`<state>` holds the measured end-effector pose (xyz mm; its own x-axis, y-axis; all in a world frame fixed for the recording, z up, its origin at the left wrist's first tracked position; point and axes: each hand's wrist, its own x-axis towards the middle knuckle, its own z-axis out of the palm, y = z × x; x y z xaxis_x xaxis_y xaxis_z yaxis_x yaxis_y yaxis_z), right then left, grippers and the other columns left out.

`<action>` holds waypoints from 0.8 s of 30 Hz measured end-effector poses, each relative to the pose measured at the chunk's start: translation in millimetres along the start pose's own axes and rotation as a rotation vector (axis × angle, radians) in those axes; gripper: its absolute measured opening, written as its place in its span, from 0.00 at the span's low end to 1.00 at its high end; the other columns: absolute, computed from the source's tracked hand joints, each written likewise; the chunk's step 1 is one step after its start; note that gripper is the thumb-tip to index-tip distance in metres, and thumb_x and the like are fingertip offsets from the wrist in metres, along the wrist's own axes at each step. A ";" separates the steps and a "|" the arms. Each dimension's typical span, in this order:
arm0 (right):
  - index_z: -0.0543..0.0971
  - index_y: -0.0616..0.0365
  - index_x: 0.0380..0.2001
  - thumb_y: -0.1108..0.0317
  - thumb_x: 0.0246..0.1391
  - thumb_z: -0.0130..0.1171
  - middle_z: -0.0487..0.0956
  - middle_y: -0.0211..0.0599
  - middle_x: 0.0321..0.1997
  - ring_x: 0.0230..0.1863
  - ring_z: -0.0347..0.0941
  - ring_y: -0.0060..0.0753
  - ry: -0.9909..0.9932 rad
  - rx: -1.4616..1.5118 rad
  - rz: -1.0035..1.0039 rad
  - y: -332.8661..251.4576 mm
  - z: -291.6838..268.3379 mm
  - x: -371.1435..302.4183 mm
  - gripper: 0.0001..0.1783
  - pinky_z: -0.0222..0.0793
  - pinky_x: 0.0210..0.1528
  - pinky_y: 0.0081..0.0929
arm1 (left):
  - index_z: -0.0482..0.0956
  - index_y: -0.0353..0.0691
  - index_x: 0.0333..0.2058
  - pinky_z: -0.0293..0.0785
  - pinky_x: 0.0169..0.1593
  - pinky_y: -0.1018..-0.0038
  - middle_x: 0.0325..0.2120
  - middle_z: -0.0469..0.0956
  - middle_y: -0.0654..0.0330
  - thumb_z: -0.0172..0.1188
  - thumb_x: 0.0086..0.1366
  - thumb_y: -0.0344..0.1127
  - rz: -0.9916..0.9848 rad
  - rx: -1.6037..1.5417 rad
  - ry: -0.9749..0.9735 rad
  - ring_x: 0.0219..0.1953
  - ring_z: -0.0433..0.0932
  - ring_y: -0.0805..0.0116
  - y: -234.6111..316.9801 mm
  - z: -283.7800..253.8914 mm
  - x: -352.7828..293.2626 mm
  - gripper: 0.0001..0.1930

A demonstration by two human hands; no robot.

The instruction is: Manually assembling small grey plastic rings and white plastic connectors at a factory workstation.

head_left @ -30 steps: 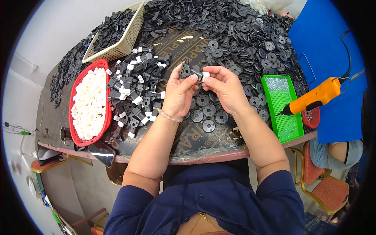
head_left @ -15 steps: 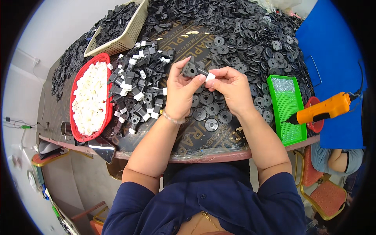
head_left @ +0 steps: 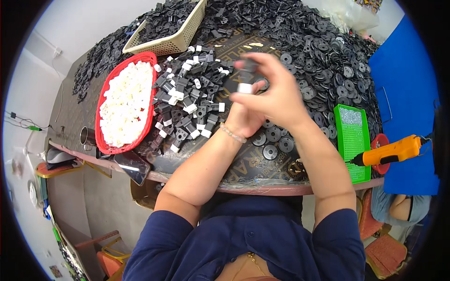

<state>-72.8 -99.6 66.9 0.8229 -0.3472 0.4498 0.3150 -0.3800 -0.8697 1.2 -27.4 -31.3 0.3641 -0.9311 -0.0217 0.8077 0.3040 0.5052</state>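
My right hand (head_left: 280,96) grips a black plastic part with a white cap (head_left: 244,88) between thumb and fingers; the black end is blurred by motion. Just beneath it my left hand (head_left: 244,122) lies palm up, its fingers mostly hidden behind the right hand. To the left spreads a heap of similar black parts with white caps (head_left: 191,107). A red basket (head_left: 153,100) beyond that heap is filled with small white caps (head_left: 124,105). Round black discs (head_left: 286,144) lie close to the right of my hands.
A cream crate (head_left: 180,43) of black parts stands at the back left. On the right are a green tray (head_left: 367,150) of small metal pieces, an orange electric screwdriver (head_left: 393,151) and a red bowl (head_left: 382,140). A phone (head_left: 133,167) and metal cup (head_left: 87,136) sit near the front edge.
The capped black part was held between both hands; now my right hand holds it, raised and moved over the left hand. My view has shifted slightly, too.
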 end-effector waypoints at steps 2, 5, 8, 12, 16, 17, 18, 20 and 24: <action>0.72 0.59 0.56 0.62 0.38 0.75 0.78 0.42 0.53 0.55 0.75 0.37 -0.070 -0.202 -0.060 -2.8 29.5 37.5 0.40 0.68 0.59 0.32 | 0.68 0.42 0.57 0.71 0.58 0.61 0.53 0.75 0.58 0.50 0.70 0.54 0.027 -0.100 0.001 0.54 0.76 0.62 1.0 -1.8 0.3 0.26; 0.67 0.63 0.61 0.55 0.37 0.75 0.76 0.53 0.56 0.55 0.73 0.51 -0.172 -0.372 -0.180 36.9 74.1 95.8 0.49 0.66 0.60 0.39 | 0.71 0.40 0.55 0.68 0.60 0.60 0.52 0.77 0.57 0.49 0.71 0.51 -0.015 -0.086 0.037 0.55 0.75 0.61 1.8 -13.9 4.4 0.23; 0.68 0.68 0.60 0.48 0.39 0.73 0.74 0.62 0.57 0.58 0.71 0.56 -0.277 -0.440 -0.197 67.1 102.9 129.3 0.49 0.65 0.63 0.39 | 0.74 0.38 0.52 0.68 0.61 0.59 0.50 0.78 0.56 0.47 0.71 0.47 -0.003 -0.075 0.102 0.54 0.75 0.60 11.8 -0.5 -4.5 0.21; 0.81 0.57 0.48 0.56 0.53 0.60 0.80 0.55 0.49 0.51 0.77 0.54 -0.120 -0.689 0.004 113.1 51.0 182.7 0.23 0.72 0.56 0.41 | 0.72 0.39 0.52 0.72 0.51 0.64 0.45 0.78 0.58 0.49 0.70 0.43 0.015 -0.153 0.226 0.49 0.77 0.62 12.9 -4.3 0.2 0.18; 0.82 0.55 0.47 0.66 0.56 0.55 0.78 0.47 0.54 0.55 0.75 0.56 -0.055 -1.408 0.420 162.9 -47.7 176.4 0.16 0.74 0.53 0.47 | 0.69 0.43 0.53 0.72 0.42 0.72 0.40 0.77 0.61 0.54 0.68 0.42 0.035 -0.192 0.338 0.43 0.77 0.66 10.2 -2.3 0.0 0.18; 0.81 0.57 0.48 0.67 0.57 0.53 0.78 0.49 0.54 0.56 0.75 0.54 -0.127 -1.432 0.472 167.2 -64.2 168.8 0.17 0.74 0.54 0.47 | 0.69 0.42 0.53 0.72 0.42 0.73 0.40 0.77 0.61 0.54 0.68 0.42 0.051 -0.178 0.349 0.42 0.77 0.66 10.8 -2.0 -0.1 0.18; 0.82 0.58 0.47 0.69 0.58 0.53 0.78 0.50 0.53 0.56 0.75 0.53 -0.162 -1.445 0.483 183.5 -82.3 163.6 0.16 0.74 0.53 0.48 | 0.69 0.42 0.53 0.72 0.41 0.73 0.40 0.77 0.61 0.54 0.69 0.42 0.048 -0.177 0.349 0.41 0.77 0.67 10.3 1.8 0.9 0.18; 0.82 0.58 0.44 0.70 0.56 0.55 0.78 0.51 0.53 0.56 0.75 0.48 -0.239 -1.572 0.366 194.4 -90.7 156.4 0.14 0.74 0.53 0.43 | 0.69 0.42 0.53 0.72 0.41 0.73 0.39 0.77 0.61 0.54 0.69 0.42 0.047 -0.191 0.365 0.40 0.78 0.67 10.2 -1.3 0.5 0.18; 0.82 0.58 0.42 0.70 0.53 0.59 0.77 0.51 0.52 0.56 0.74 0.46 -0.436 -1.587 0.377 186.4 -88.9 161.1 0.12 0.73 0.55 0.38 | 0.70 0.43 0.52 0.72 0.40 0.74 0.38 0.78 0.62 0.55 0.68 0.41 0.052 -0.212 0.393 0.39 0.78 0.68 12.5 -5.6 -2.6 0.17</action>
<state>76.4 -302.5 -4.6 0.8815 -0.4702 -0.0418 -0.4444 -0.8565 0.2623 13.0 -20.1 -29.8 0.5217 -0.7790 -0.3477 0.8462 0.4207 0.3271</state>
